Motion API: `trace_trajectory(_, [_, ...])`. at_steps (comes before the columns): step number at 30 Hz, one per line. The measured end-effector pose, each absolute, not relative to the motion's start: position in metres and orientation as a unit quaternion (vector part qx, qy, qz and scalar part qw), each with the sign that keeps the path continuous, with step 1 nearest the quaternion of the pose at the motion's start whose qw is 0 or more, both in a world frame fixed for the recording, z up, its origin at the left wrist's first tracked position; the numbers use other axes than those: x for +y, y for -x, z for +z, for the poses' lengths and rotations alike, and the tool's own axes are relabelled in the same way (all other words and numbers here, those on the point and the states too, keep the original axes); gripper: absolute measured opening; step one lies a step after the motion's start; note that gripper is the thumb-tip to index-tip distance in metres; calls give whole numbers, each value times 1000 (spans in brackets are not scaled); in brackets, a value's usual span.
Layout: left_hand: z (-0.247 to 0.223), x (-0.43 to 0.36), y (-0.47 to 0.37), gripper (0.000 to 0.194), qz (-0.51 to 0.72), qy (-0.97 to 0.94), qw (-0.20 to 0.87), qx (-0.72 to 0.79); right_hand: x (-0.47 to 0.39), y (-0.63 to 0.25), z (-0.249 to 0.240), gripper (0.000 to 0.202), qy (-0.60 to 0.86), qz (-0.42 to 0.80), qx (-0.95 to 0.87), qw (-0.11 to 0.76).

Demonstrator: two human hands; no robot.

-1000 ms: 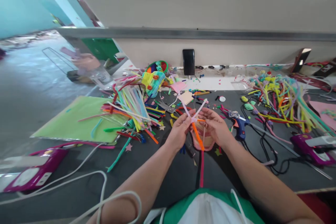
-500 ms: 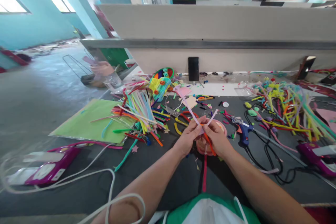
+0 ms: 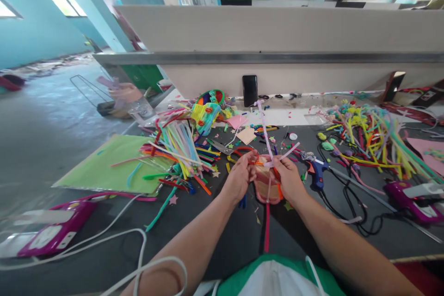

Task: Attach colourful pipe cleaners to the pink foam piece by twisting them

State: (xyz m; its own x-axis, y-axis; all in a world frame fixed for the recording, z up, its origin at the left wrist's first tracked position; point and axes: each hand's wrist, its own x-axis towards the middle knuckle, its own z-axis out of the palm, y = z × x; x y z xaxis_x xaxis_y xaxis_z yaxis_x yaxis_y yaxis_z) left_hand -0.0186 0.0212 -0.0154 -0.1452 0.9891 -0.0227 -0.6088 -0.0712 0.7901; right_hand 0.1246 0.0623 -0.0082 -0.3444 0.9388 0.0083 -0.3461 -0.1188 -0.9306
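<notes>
Light purple pipe cleaners [image 3: 265, 132] cross above the table, one rising tall and one slanting right. My right hand [image 3: 286, 175] pinches them where they meet, with an orange pipe cleaner [image 3: 280, 191] hanging below its fingers. On the left, my left hand [image 3: 240, 173] has its fingertips closed at the orange end beside the crossing; what exactly they grip is too small to tell. Beneath both hands lies a pink fuzzy-edged piece [image 3: 262, 190], partly covered, and a red strip [image 3: 267, 229] runs from it toward me.
Pipe cleaners [image 3: 183, 141] lie in a bundle left, over a green sheet [image 3: 104, 164]. Scissors [image 3: 221, 147] rest behind my left hand. Right are a blue glue gun [image 3: 317, 173], black cables and more pipe cleaners [image 3: 374, 134]. A phone [image 3: 249, 91] leans on the partition; purple power strips [image 3: 57, 229] flank the table.
My hands have moved slightly apart. The purple pipe cleaners have turned, the tall one now more upright, and my left hand has come off their crossing. The view has shifted a little.
</notes>
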Motion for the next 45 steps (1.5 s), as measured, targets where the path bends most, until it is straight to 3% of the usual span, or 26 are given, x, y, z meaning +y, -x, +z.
trace_trajectory(10, [-11, 27, 30, 35, 737, -251, 532, 333, 102, -165, 24, 24, 335, 591, -325, 659])
trace_trajectory(17, [-13, 28, 33, 28, 743, -260, 518, 334, 96, -157, 16, 24, 333, 626, -327, 625])
trace_trajectory(27, [-13, 29, 37, 26, 754, -252, 500, 343, 77, -139, -2, 23, 365, 656, -435, 497])
trace_trajectory(38, [-9, 31, 50, 25, 761, -256, 484, 348, 67, -132, -10, 26, 385, 623, -490, 473])
trace_trajectory(45, [6, 33, 72, 24, 793, -280, 401, 363, 61, -129, -15, 26, 376, 640, -502, 444])
